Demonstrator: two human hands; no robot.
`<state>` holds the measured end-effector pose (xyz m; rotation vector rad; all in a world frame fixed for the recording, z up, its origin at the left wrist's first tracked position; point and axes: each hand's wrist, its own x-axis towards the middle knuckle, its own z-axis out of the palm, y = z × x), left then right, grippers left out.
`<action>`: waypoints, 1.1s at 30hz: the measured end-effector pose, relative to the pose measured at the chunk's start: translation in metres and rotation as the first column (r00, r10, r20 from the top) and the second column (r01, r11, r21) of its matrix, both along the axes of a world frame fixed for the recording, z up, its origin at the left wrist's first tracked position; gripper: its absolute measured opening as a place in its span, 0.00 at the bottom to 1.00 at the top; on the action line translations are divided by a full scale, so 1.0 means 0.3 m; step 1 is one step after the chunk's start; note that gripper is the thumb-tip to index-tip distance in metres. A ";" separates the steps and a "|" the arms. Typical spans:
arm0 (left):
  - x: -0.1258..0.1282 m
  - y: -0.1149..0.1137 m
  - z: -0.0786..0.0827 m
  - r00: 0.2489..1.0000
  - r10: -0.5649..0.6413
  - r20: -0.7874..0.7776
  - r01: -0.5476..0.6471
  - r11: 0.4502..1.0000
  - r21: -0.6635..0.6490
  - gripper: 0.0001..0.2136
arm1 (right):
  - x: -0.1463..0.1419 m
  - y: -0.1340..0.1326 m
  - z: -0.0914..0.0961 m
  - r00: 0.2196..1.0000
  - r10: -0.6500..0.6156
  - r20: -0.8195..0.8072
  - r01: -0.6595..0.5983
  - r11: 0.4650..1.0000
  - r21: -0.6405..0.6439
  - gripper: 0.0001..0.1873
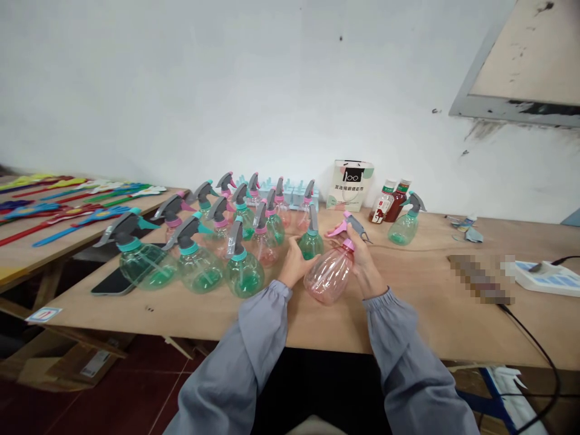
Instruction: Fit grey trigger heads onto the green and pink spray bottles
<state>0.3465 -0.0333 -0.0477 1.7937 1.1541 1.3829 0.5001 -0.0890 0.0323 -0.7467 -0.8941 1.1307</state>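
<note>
A clear pink spray bottle (328,277) with a pink and grey trigger head is tilted over the table in front of me. My right hand (364,257) is closed around its neck and head. My left hand (295,264) is curved, thumb and fingers apart, just left of the pink bottle; whether its thumb touches that bottle I cannot tell. Directly behind this hand stands a green spray bottle (312,243), its base partly covered by the thumb. To the left stand several more green spray bottles (244,277) and pink spray bottles (265,249).
A dark phone (111,284) lies under the leftmost bottles. Behind are a paper bag (350,187), two drink bottles (393,202) and one separate green spray bottle (403,228). A white device (548,278) and black cable (530,332) are at right. Colourful hand-shaped toys (95,216) cover another table.
</note>
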 end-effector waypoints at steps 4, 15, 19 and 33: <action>-0.002 0.006 -0.009 1.000 -0.026 -0.004 0.026 1.000 0.018 0.38 | 0.004 0.014 -0.016 1.000 0.004 -0.009 -0.004 1.000 0.008 0.23; -0.004 0.013 -0.014 0.999 -0.049 -0.006 0.049 0.999 0.008 0.39 | 0.018 0.011 -0.028 0.998 0.033 0.054 -0.033 0.999 0.003 0.25; -0.003 0.012 -0.021 0.999 -0.032 -0.044 0.033 0.999 0.031 0.37 | 0.022 0.008 -0.028 1.000 0.006 0.031 -0.006 1.000 0.011 0.23; -0.002 0.025 -0.041 0.998 -0.031 -0.055 0.037 0.995 0.098 0.36 | 0.041 -0.005 -0.021 0.991 -0.130 0.008 0.130 0.991 0.012 0.19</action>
